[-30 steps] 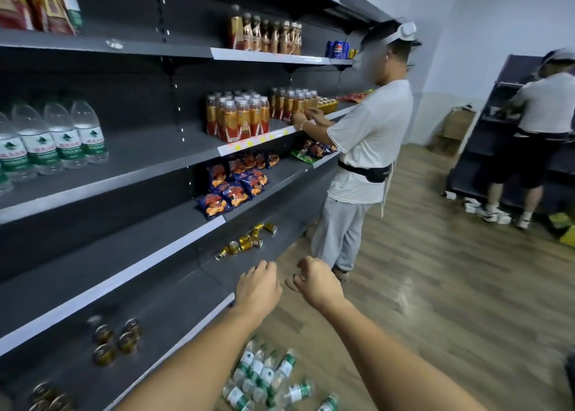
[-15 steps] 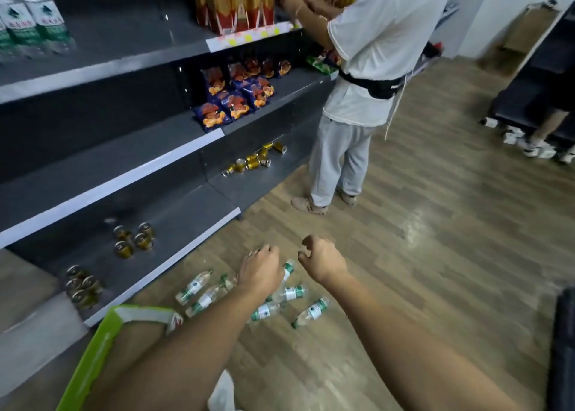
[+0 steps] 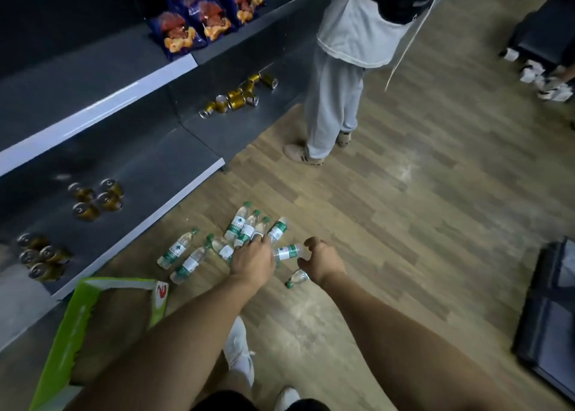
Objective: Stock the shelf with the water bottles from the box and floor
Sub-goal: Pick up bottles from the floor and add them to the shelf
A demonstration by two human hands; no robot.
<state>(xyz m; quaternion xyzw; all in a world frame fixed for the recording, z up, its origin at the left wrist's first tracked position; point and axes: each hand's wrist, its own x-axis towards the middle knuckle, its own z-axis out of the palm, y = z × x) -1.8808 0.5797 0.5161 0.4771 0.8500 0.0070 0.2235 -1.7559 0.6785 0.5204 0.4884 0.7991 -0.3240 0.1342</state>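
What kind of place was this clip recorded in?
Likely a shop aisle, or a mock one: dark tiered shelving holding snack bags and gold cans, with water bottles lying on the floor.

Wood-look floor (image 3: 404,224), dark shelving (image 3: 93,77), seemingly dim

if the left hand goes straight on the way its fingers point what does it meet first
Most likely the water bottles lying bunched on the floor: the left hand points straight at them, its fingertips at their near ends. Depth is unclear, so it may be touching one.

Green-capped water bottles (image 3: 245,231) flat on floor (image 3: 389,211)
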